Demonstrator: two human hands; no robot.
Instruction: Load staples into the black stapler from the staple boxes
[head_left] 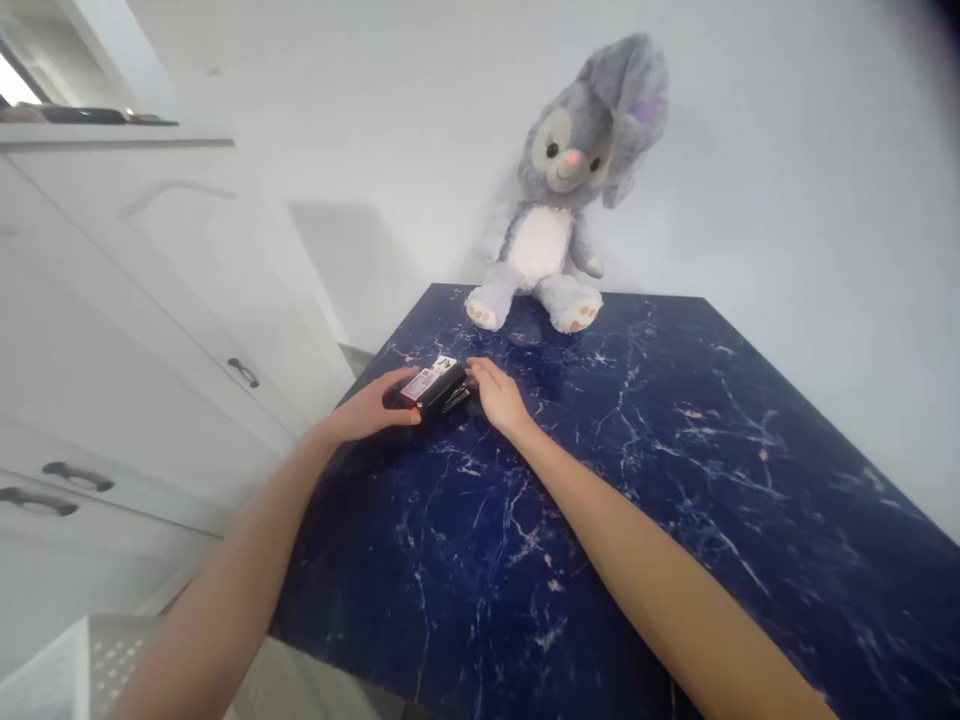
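Mid-frame, we are flanking the box [436,388] with our left hand [369,407] spread and our right hand's [500,397] grip impossible to tell, uneven pushing possibly causing a skid.

A gray plush rabbit [551,200] sits against the white wall [375,110], beside white cabinets [150,280] with dark handles [243,373].

left hand [377,405]: thumb and fingers parted, grip open | right hand [498,394]: palm inward, fingers slightly curled | both forearms: reaching forward, converging toward the hands
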